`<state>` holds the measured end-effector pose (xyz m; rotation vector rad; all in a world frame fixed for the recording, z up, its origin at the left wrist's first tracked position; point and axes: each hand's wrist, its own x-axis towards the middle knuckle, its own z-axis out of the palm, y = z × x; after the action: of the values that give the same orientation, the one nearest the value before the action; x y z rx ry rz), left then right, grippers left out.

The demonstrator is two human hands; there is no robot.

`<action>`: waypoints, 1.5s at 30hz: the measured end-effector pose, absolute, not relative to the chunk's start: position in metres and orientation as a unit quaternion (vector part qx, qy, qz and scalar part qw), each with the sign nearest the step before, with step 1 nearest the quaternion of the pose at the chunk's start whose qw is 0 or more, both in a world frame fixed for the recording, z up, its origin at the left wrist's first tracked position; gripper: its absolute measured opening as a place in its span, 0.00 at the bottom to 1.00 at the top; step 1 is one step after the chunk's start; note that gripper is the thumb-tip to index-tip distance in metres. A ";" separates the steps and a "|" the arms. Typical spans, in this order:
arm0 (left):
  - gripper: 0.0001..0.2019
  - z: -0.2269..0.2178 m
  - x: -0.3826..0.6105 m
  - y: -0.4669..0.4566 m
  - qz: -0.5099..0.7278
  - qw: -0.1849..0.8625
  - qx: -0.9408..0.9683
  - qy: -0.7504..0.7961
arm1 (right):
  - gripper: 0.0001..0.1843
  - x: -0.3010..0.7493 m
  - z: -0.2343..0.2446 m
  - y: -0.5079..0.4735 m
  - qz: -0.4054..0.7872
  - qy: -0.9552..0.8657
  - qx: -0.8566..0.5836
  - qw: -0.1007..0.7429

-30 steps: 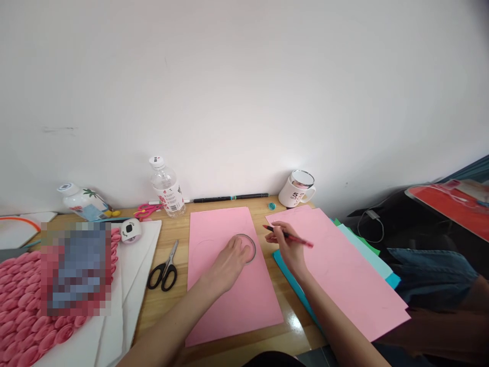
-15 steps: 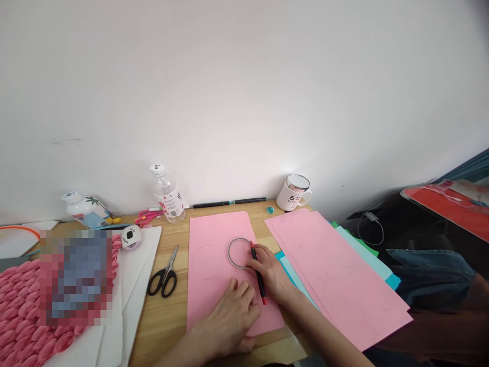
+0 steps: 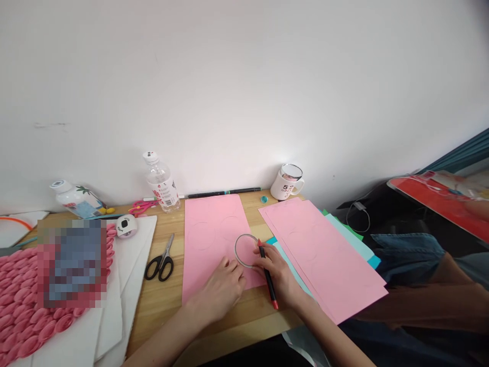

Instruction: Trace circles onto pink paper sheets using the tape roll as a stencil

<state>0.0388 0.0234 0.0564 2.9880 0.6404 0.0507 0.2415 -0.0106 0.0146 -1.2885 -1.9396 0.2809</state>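
A pink paper sheet (image 3: pixel 208 232) lies on the wooden desk (image 3: pixel 168 298), with faint drawn circles on it. On the sheet rests a thin grey ring (image 3: pixel 239 243). My left hand (image 3: pixel 219 290) lies flat on the sheet's near part, fingers spread, its fingertips close to the ring. My right hand (image 3: pixel 280 278) is closed round a red and black pen (image 3: pixel 269 283), and its tip touches the paper at the ring's right edge.
Black scissors (image 3: pixel 160 262) lie left of the sheet. More pink, green and blue sheets (image 3: pixel 324 250) are stacked to the right. A water bottle (image 3: pixel 160 183), white mug (image 3: pixel 286 184), black marker (image 3: pixel 221 193) and pink scissors (image 3: pixel 141 207) line the wall. White sheets (image 3: pixel 130 255) and pink rosettes (image 3: pixel 19 306) lie left.
My left hand came off the ring and slid back to the sheet's near end. My right hand brought the pen from the right stack to the ring's right edge.
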 end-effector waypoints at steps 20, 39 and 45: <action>0.20 0.031 0.020 0.052 0.180 0.326 0.831 0.413 | 0.13 0.228 0.017 -0.024 0.109 -0.811 -0.498 0.286; 0.12 0.035 0.039 0.042 0.190 0.175 0.947 0.189 | 0.18 0.218 0.034 0.042 0.455 -0.300 -0.554 0.630; 0.19 0.032 0.038 0.042 0.148 0.137 0.959 0.199 | 0.23 0.214 0.018 0.054 0.454 -0.358 -0.603 0.549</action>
<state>0.0381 0.0425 0.0320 2.7749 0.5751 0.4289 0.2139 0.0539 0.0184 -1.4283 -0.8488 1.0760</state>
